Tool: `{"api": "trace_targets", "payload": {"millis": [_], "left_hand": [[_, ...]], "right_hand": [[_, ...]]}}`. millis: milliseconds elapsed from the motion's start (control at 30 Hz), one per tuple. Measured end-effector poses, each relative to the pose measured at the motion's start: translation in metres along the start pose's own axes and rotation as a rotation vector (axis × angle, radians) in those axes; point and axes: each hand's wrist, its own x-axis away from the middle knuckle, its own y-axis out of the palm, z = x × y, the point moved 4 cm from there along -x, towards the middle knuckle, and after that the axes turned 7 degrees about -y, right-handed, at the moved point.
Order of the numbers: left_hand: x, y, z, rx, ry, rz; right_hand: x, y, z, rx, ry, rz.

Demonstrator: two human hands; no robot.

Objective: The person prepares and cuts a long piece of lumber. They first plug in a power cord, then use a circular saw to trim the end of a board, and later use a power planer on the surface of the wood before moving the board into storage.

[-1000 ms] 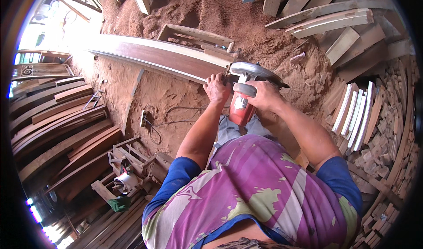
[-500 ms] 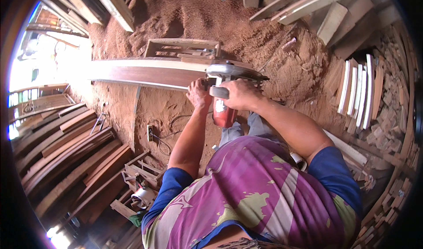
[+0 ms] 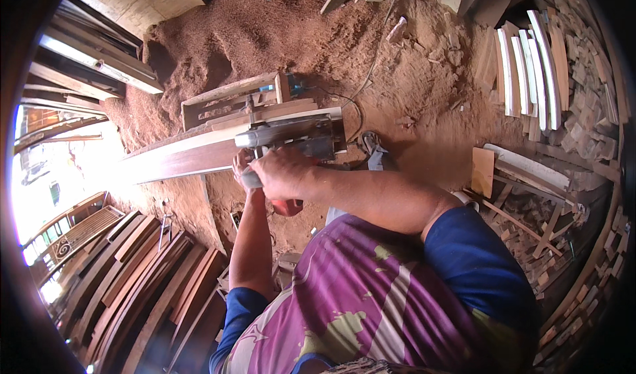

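Note:
A power saw with a red body [image 3: 288,206] and dark metal top [image 3: 301,135] sits over the right part of a long two-tone wooden board [image 3: 169,162]. My right hand [image 3: 285,172], blurred, is wrapped round the saw's grey handle. My left hand [image 3: 242,168] grips the front of the saw beside the board; the right hand partly hides it. Just behind the board is a rough wooden crate [image 3: 228,90] with scraps inside.
Reddish sawdust [image 3: 212,33] covers the ground. Stacked planks [image 3: 139,274] fill the lower left, timber [image 3: 99,62] leans upper left, and white-edged curved pieces [image 3: 530,69] stand at right among offcuts. A cable [image 3: 368,76] crosses the sawdust; my foot [image 3: 371,142] is beside the board.
Both hands and the saw have shifted left in the picture and the saw has turned, showing its dark metal top. My right forearm now lies more sideways, and the surroundings have rotated in view.

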Motion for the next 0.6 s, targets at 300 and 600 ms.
{"api": "trace_targets", "payload": {"millis": [300, 600], "left_hand": [[0.011, -0.023, 0.013, 0.014, 0.121, 0.218], [0.001, -0.037, 0.043, 0.118, -0.226, 0.011]], "right_hand": [[-0.012, 0.008, 0.0, -0.06, 0.021, -0.041], [-0.02, 0.013, -0.001, -0.106, 0.073, -0.021]]}}
